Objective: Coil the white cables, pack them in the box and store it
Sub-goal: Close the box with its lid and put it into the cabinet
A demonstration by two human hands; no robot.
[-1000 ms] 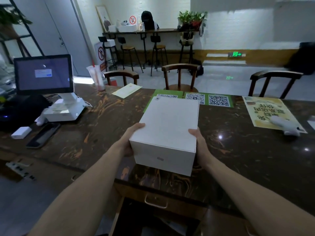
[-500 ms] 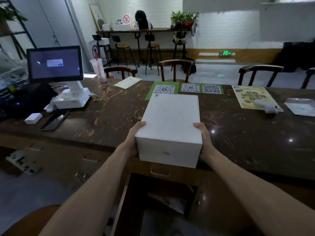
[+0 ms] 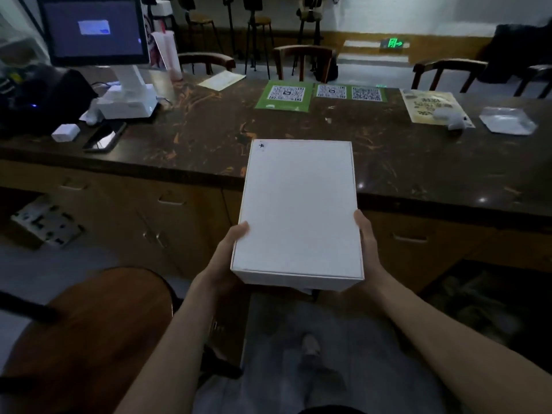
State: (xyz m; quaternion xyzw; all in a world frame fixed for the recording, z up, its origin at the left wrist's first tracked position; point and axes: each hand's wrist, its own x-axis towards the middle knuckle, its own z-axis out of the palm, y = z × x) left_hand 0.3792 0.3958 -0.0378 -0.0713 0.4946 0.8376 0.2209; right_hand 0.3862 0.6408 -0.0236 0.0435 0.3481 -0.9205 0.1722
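Both hands, left [image 3: 222,261] and right [image 3: 369,243], clasped the closed box [image 3: 298,210] by opposite sides, level and off the counter [image 3: 209,138], probably for stowing below.

You cannot see inside the closed white box [image 3: 298,210], so whether any cables lie in it is unknown. Its underside hides the fingers of your left hand [image 3: 222,265] and right hand [image 3: 369,249], so each grip shows only a thumb and wrist. The box also covers part of the surface [image 3: 209,135] edge and the cabinet front behind it. The monitor [image 3: 92,31] is cut off at the top edge. The QR sheets [image 3: 325,95] and yellow leaflet [image 3: 430,107] are too blurred to read. The dark opening at lower right [image 3: 484,300] holds shapes you cannot identify.
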